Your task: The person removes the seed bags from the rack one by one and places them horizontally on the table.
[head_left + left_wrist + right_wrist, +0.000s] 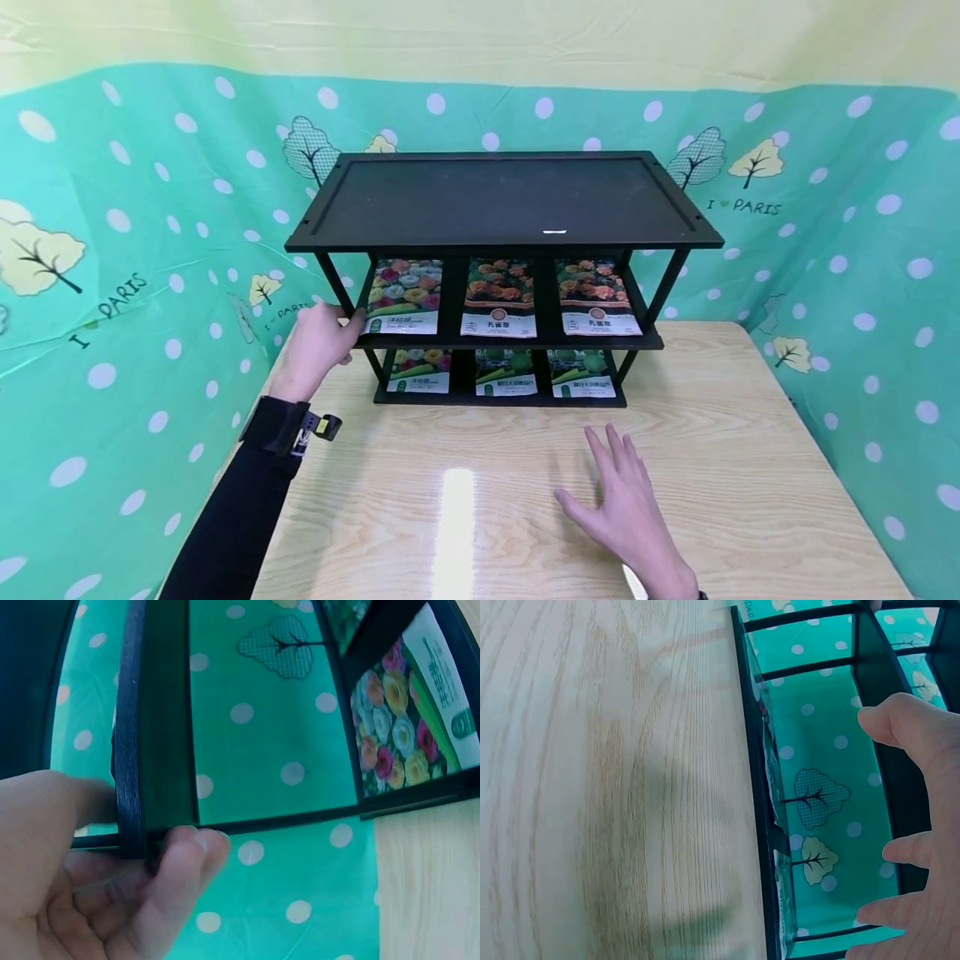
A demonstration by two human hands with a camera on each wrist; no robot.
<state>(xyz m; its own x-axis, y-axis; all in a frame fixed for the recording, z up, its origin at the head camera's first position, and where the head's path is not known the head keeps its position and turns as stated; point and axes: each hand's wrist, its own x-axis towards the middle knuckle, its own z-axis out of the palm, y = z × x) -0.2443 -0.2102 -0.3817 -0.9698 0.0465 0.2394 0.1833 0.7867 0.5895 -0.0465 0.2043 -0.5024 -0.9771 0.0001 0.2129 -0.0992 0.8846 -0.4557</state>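
A black three-level shelf rack (495,200) stands on the wooden table against the back curtain. At the left front corner of its middle level, my left hand (318,342) grips the edge; in the left wrist view its thumb and curled fingers (176,881) close round the black frame by the post. My right hand (626,508) is over the table in front of the rack, fingers spread and holding nothing. Three flower seed packets lie on the middle level, among them a multicoloured rose-like one (405,296) and an orange-flowered one (498,297). Three more seed packets (506,372) lie on the bottom level.
A green dotted curtain (142,333) encloses the table (390,500) at the back and both sides. A small white scrap (555,232) lies on the rack's top panel. Part of a white object (634,582) shows beside my right wrist.
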